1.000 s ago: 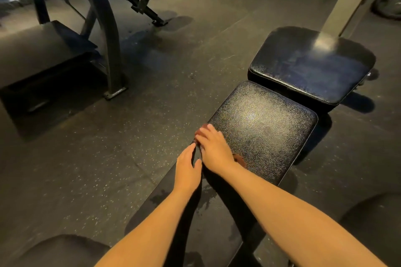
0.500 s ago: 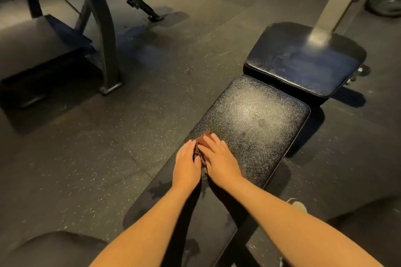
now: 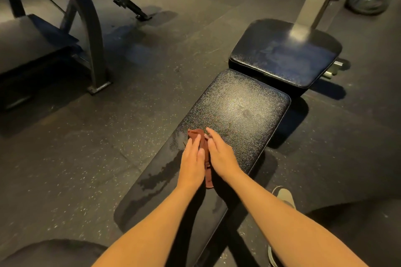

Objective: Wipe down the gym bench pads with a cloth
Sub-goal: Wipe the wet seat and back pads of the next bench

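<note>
In the head view, a red-brown cloth (image 3: 196, 135) lies on the long bench pad (image 3: 236, 110), nearer its left edge. The left hand (image 3: 192, 166) and right hand (image 3: 221, 158) press it flat, side by side, with straight fingers. Bare pad stretches to the far edge, and the seat pad (image 3: 282, 58) sits just past it.

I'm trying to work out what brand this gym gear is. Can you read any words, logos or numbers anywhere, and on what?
No readable text anywhere. The long bench pad, the seat pad beyond it, the brown cloth under the left hand and right hand, and the shoe show no lettering. A faint round mark on the long pad is too dim to read.
</note>
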Tool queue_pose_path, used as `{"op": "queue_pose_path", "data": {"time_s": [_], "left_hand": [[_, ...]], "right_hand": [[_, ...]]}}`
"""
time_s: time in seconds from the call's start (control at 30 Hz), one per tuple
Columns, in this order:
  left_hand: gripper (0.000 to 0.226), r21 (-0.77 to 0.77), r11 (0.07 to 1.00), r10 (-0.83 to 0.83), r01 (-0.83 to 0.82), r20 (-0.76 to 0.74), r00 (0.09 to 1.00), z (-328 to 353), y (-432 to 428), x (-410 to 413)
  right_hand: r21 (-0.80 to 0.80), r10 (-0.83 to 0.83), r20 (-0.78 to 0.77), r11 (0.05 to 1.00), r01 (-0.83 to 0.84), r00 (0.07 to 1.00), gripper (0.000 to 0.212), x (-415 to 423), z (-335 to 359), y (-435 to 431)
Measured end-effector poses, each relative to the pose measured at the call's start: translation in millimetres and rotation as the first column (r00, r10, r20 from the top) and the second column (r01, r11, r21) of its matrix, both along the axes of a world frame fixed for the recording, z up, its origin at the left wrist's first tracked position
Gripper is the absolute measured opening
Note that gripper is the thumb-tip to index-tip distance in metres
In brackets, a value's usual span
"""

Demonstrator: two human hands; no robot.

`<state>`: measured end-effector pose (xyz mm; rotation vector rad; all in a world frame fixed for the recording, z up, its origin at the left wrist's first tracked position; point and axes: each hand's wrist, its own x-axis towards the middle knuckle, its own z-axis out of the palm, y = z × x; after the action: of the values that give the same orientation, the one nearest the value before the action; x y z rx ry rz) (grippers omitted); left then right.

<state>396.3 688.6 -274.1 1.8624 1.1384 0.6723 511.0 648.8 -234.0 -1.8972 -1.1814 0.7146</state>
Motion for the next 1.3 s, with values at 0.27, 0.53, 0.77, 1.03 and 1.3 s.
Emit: {"op": "queue_pose_path", "data": {"time_s": [0.27,0.53,0.77,1.03,1.3], "left_hand": [[0.057,0.167,0.982,0.103,-0.090,-0.071,0.992,-4.7,22.1,-9.5],[0.059,0.093,0.996,0.022,-0.010,-0.126,0.992,-11.3,14.3,-9.7],[0.054,0.306,0.920,-0.183,0.245,-0.216,0.959,-14.2,11.3,-19.5],[0.053,0.254,0.966,0.012,0.043,-0.211,0.977,-8.7,27.0,-30.7],[0.046,0.375,0.889,-0.144,0.262,-0.314,0.938,-14.4,4.3,-32.6]], "right_hand": [[-0.005,0.001,0.202,1.000,0.000,0.979,0.036,0.7,-18.5,-9.1],[0.053,-0.128,0.133,0.991,0.122,0.983,0.036,-11.3,-17.9,-17.9],[0.077,-0.261,0.103,0.964,0.254,0.960,0.037,-24.2,-17.0,-20.8],[-0.100,-0.038,0.284,0.993,0.068,0.958,0.050,-25.8,-17.4,-25.4],[-0.079,-0.184,0.241,0.975,0.208,0.953,0.046,-40.4,-22.4,-26.3]]}}
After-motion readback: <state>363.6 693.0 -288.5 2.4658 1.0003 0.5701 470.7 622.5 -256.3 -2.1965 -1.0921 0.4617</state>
